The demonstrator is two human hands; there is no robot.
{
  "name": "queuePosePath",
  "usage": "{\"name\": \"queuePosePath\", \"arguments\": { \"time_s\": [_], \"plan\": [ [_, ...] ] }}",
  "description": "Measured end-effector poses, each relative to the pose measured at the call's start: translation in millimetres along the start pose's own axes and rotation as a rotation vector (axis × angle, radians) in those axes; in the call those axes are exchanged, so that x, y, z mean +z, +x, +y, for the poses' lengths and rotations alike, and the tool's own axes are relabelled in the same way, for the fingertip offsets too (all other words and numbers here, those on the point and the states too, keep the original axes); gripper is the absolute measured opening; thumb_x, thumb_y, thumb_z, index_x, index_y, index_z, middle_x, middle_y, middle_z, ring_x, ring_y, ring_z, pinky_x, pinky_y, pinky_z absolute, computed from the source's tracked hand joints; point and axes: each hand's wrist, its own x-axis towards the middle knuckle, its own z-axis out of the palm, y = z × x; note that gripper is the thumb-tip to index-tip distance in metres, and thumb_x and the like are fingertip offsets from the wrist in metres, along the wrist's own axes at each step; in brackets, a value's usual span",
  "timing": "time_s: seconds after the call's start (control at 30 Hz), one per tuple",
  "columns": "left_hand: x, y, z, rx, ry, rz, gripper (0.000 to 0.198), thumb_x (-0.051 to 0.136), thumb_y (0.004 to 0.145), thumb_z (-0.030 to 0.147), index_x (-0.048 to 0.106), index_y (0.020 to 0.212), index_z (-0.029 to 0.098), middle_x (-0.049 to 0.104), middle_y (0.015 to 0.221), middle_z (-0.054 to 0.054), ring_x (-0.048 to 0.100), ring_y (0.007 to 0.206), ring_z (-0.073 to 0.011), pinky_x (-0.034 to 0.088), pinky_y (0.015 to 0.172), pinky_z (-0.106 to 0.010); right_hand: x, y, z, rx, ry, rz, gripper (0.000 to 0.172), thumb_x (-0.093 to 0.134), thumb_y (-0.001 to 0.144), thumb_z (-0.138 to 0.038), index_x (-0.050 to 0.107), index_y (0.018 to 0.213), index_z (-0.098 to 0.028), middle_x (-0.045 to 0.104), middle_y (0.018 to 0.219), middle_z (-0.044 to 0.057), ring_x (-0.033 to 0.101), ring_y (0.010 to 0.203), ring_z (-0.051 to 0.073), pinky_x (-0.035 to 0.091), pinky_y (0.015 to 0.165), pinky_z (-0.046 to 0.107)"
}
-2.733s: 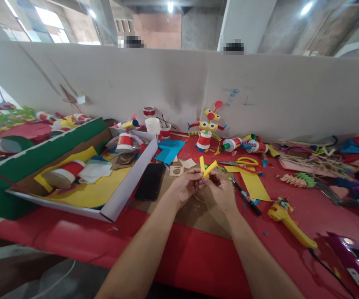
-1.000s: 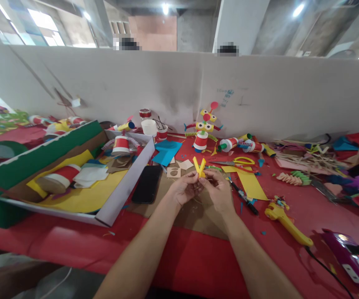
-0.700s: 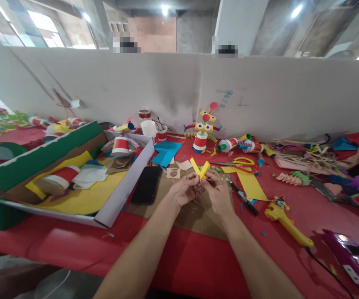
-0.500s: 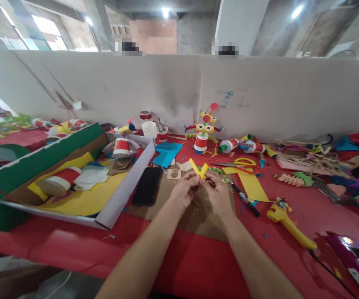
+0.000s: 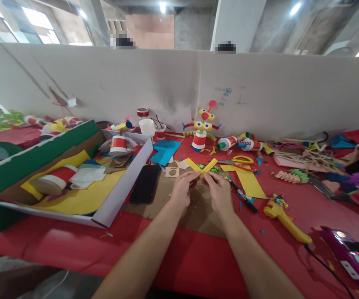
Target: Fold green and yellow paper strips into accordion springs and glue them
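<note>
Two yellow paper strips (image 5: 210, 165), joined low down, spread in a V above the brown cardboard sheet (image 5: 154, 207). My left hand (image 5: 184, 187) pinches the lower left part of the strips. Opposite it, my right hand (image 5: 218, 189) pinches the lower right part, its fingertips close to the left ones. A green folded paper spring (image 5: 214, 169) lies just behind the right fingers. Left of my hands are a black phone (image 5: 145, 185) and a cardboard piece with cut-outs (image 5: 172, 171). The fingertips partly hide the joint of the strips.
At left stands a white box (image 5: 123, 178) holding cups and paper. Scissors (image 5: 242, 161), a craft knife (image 5: 244, 197), yellow paper (image 5: 251, 182) and a yellow glue gun (image 5: 287, 222) with a cord lie at right. Paper-cup figures (image 5: 200, 141) line the grey partition (image 5: 167, 83).
The yellow strips have opened from a narrow crossed shape into a wider V, the right strip now reaching further right. The view has shifted slightly.
</note>
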Motion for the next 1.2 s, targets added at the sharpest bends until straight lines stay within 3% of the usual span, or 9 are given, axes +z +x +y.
{"name": "queuePosePath", "arguments": {
  "time_s": [0.27, 0.43, 0.53, 0.83, 1.2],
  "plan": [
    [0.9, -2, 4, 0.034, 0.095, -0.030, 0.018, 0.076, 0.049, 0.023, 0.065, 0.061, 0.014, 0.063, 0.063, -0.003, 0.055, 0.060, -0.0106, 0.039, 0.058, -0.022, -2, 4, 2, 0.049, 0.043, 0.018, 0.022, 0.063, 0.067, -0.038, 0.068, 0.074, -0.018, 0.061, 0.066, 0.000, 0.050, 0.061, 0.013, 0.041, 0.059, 0.026],
    [1.0, -3, 4, -0.026, 0.112, -0.056, 0.020, 0.075, 0.053, 0.027, 0.066, 0.064, 0.014, 0.064, 0.064, -0.005, 0.056, 0.059, -0.0111, 0.038, 0.055, -0.022, -4, 7, 0, 0.032, 0.015, -0.004, 0.020, 0.065, 0.065, -0.037, 0.068, 0.072, -0.018, 0.064, 0.068, 0.000, 0.053, 0.064, 0.014, 0.041, 0.063, 0.027],
    [0.7, -3, 1, 0.017, 0.111, -0.056, 0.019, 0.075, 0.052, 0.026, 0.065, 0.062, 0.013, 0.064, 0.063, -0.004, 0.055, 0.057, -0.0103, 0.040, 0.058, -0.022, -4, 7, 1, 0.074, 0.082, -0.008, 0.018, 0.066, 0.064, -0.034, 0.067, 0.073, -0.018, 0.064, 0.068, 0.000, 0.054, 0.065, 0.014, 0.042, 0.065, 0.028],
    [2.8, -4, -7, 0.141, 0.068, 0.022, 0.018, 0.074, 0.053, 0.025, 0.062, 0.060, 0.013, 0.062, 0.060, -0.001, 0.056, 0.059, -0.0108, 0.041, 0.061, -0.023, 5, 2, 10, 0.100, 0.243, -0.012, 0.023, 0.067, 0.065, -0.037, 0.065, 0.079, -0.018, 0.066, 0.075, 0.001, 0.059, 0.066, 0.015, 0.048, 0.067, 0.030],
    [2.3, -3, -16, 0.099, 0.062, 0.034, 0.013, 0.073, 0.050, 0.017, 0.065, 0.059, 0.013, 0.062, 0.059, -0.002, 0.054, 0.056, -0.0101, 0.041, 0.060, -0.024, -1, 10, 4, 0.207, 0.289, 0.080, 0.020, 0.074, 0.055, -0.028, 0.067, 0.070, -0.017, 0.064, 0.065, -0.003, 0.057, 0.058, 0.010, 0.050, 0.063, 0.027]
  ]
}}
